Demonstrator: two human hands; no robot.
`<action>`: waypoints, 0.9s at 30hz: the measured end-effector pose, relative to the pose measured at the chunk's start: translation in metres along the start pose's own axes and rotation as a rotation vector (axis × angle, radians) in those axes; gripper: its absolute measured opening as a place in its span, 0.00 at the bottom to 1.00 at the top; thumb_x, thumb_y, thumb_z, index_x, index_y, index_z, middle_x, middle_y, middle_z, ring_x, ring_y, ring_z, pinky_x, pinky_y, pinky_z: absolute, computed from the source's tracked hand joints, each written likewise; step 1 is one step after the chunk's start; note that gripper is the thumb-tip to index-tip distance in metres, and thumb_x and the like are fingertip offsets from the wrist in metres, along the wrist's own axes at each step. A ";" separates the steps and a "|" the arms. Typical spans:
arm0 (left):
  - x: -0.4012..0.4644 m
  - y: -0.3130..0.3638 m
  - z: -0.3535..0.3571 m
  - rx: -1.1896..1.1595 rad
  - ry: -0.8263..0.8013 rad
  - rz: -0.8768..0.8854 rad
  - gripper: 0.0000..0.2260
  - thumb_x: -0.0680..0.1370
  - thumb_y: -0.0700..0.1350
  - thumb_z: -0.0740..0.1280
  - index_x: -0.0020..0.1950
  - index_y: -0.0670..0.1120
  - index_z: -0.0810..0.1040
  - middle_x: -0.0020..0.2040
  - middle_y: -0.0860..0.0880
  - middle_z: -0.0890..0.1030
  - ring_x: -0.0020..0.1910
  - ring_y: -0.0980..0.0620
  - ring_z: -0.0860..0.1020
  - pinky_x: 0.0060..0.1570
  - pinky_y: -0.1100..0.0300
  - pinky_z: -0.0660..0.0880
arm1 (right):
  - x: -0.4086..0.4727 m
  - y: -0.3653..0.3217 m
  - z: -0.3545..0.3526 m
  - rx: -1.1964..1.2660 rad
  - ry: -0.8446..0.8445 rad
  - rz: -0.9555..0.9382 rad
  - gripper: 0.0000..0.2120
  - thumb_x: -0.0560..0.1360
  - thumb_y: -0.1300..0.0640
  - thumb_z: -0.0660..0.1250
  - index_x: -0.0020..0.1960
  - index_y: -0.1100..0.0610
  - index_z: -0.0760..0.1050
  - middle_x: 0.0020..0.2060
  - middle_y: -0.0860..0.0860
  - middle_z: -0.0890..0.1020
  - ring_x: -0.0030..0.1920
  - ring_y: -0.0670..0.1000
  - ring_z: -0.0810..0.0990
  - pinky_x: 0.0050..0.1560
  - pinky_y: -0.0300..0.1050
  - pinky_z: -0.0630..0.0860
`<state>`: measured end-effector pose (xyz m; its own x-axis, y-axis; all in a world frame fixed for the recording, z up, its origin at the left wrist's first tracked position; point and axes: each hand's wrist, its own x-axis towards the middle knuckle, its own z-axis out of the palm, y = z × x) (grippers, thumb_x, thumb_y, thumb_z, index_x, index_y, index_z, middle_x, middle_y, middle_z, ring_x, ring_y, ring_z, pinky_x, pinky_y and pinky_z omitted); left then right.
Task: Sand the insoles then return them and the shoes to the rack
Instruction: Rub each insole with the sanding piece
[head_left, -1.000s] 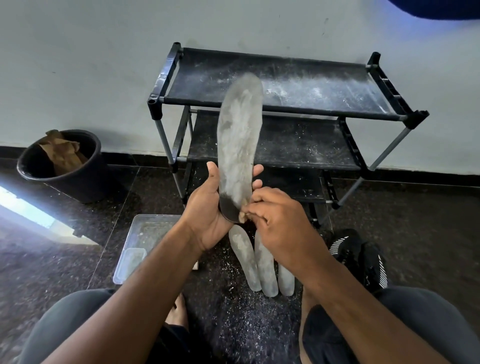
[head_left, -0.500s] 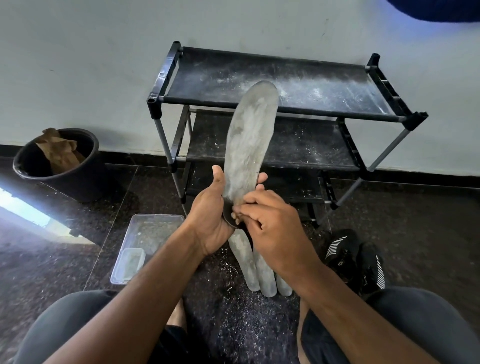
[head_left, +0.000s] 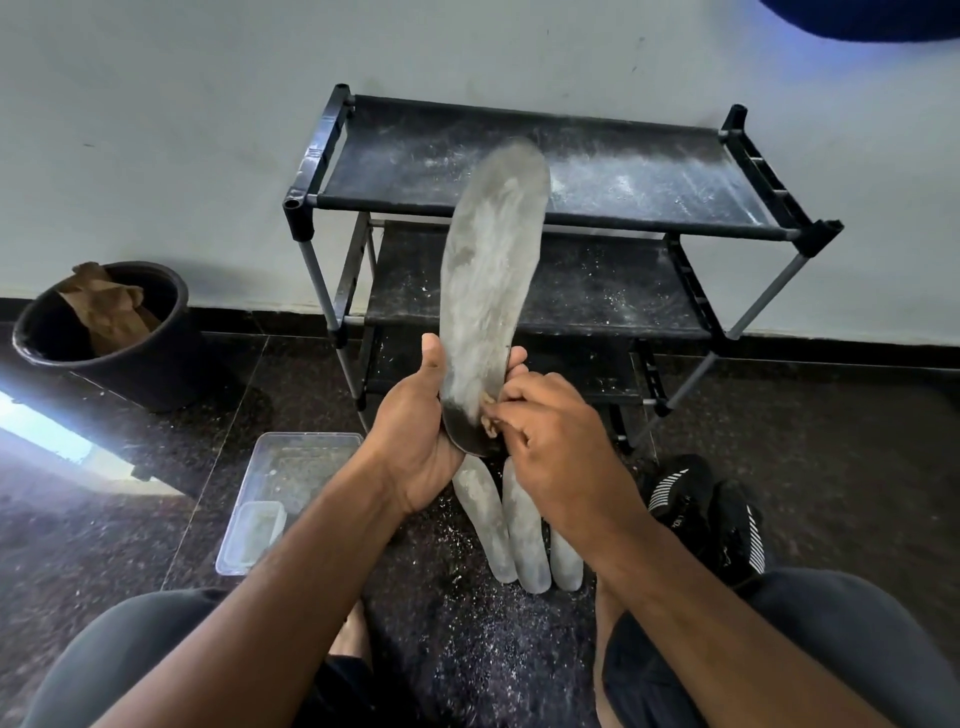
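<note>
Left hand (head_left: 415, 441) grips the insole (head_left: 488, 291) by its heel, upright in front of the rack (head_left: 571, 171), w/ right hand (head_left: 550, 441) pinching a sandpaper scrap (head_left: 488, 415) against it; scrap may slip, or insole flex & twist free.

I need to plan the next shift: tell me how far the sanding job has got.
Done, by the look of it: three pale insoles lie side by side on the floor amid dust. In hand: the left hand grips a fourth insole by its heel, where the right hand pinches a small scrap of sandpaper; the heel remains dark. Left: finishing it, then returning insoles and shoes to the rack, whose visible shelves hold only dust.
</note>
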<state>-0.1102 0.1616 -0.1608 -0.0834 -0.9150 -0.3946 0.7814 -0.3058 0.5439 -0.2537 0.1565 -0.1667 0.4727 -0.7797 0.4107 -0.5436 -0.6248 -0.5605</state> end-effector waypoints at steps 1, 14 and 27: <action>0.000 -0.001 0.000 0.006 0.006 0.004 0.32 0.86 0.61 0.51 0.70 0.34 0.74 0.65 0.36 0.82 0.65 0.43 0.82 0.64 0.52 0.79 | -0.002 -0.003 0.003 -0.027 -0.009 -0.015 0.07 0.78 0.68 0.68 0.52 0.63 0.84 0.47 0.51 0.79 0.49 0.47 0.73 0.54 0.37 0.75; -0.005 -0.001 0.005 0.047 0.012 0.013 0.32 0.86 0.61 0.49 0.69 0.36 0.76 0.66 0.38 0.82 0.66 0.43 0.81 0.68 0.49 0.75 | -0.001 -0.008 0.000 -0.133 0.049 -0.016 0.09 0.80 0.65 0.67 0.58 0.65 0.81 0.48 0.53 0.78 0.50 0.50 0.75 0.53 0.42 0.77; -0.008 -0.003 0.003 0.058 0.039 0.009 0.31 0.86 0.60 0.50 0.70 0.34 0.74 0.64 0.36 0.82 0.63 0.42 0.83 0.59 0.52 0.82 | -0.004 -0.006 0.004 -0.146 -0.071 -0.095 0.07 0.78 0.68 0.67 0.53 0.65 0.82 0.49 0.52 0.78 0.53 0.51 0.74 0.57 0.46 0.77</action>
<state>-0.1138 0.1689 -0.1578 -0.0514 -0.9071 -0.4179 0.7449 -0.3136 0.5889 -0.2492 0.1638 -0.1679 0.5717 -0.7150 0.4024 -0.5863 -0.6991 -0.4094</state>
